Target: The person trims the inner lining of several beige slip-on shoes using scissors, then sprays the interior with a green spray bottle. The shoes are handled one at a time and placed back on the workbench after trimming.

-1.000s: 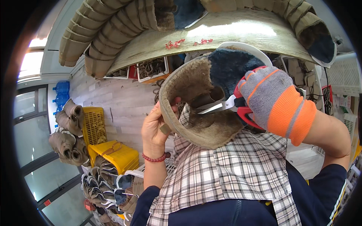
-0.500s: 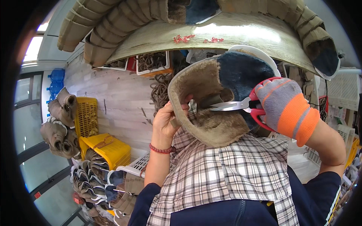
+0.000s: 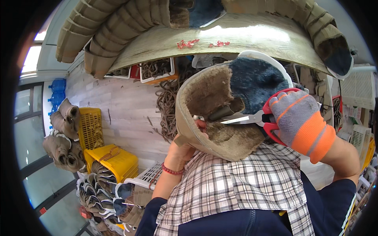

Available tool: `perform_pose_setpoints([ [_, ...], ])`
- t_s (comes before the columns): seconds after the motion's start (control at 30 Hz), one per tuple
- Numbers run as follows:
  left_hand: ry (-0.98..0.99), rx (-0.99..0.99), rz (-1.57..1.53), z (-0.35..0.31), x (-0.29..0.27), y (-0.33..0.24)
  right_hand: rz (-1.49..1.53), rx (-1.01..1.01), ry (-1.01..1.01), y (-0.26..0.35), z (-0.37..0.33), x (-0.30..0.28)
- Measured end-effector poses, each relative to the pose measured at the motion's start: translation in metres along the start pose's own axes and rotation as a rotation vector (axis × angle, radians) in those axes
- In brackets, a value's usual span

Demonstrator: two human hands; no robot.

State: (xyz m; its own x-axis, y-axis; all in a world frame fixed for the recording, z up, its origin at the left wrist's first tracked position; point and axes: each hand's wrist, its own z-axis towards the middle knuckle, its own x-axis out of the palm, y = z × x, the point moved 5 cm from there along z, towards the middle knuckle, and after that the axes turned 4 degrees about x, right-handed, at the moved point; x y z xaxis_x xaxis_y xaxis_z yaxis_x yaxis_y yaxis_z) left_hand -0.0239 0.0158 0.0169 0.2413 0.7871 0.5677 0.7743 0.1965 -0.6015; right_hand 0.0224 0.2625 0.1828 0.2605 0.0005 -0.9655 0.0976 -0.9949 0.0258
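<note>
A tan fabric piece (image 3: 189, 129) shaped like a boot upper rests against my checked apron (image 3: 236, 181). Plush lines its inside, brown on one part and dark blue on the other, with a white edge at the far right. My left hand (image 3: 182, 151) grips its near-left rim, fingertips curled over to the inside and thumb side hidden behind the cloth. In my right hand (image 3: 301, 118), in a grey and orange knit glove, are scissors (image 3: 250, 118) with red handles. Their blades point left over the lining, beside a small dark tan fold (image 3: 222, 113).
Stacks of similar pieces (image 3: 130, 31) lie on the wooden table (image 3: 157, 41) ahead. Beneath it are a bin of cord-like strips (image 3: 157, 69) and a loose strip pile (image 3: 167, 106). Yellow crates (image 3: 90, 126), rolled pieces (image 3: 65, 118) and blue bottles (image 3: 58, 90) stand left.
My left hand has slid lower along the rim, its fingers reaching inside. The fabric piece has tilted a little, and my right hand with the scissors has shifted slightly down.
</note>
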Motion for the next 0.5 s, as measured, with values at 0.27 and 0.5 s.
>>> perform_pose_setpoints([
  [0.27,0.026,0.128,0.088,0.001,-0.001,0.0,0.063,0.048,0.029,-0.007,-0.006,0.004],
  [0.5,0.044,-0.002,0.025,0.004,0.013,-0.002,0.082,0.02,-0.063,-0.019,-0.012,-0.004],
])
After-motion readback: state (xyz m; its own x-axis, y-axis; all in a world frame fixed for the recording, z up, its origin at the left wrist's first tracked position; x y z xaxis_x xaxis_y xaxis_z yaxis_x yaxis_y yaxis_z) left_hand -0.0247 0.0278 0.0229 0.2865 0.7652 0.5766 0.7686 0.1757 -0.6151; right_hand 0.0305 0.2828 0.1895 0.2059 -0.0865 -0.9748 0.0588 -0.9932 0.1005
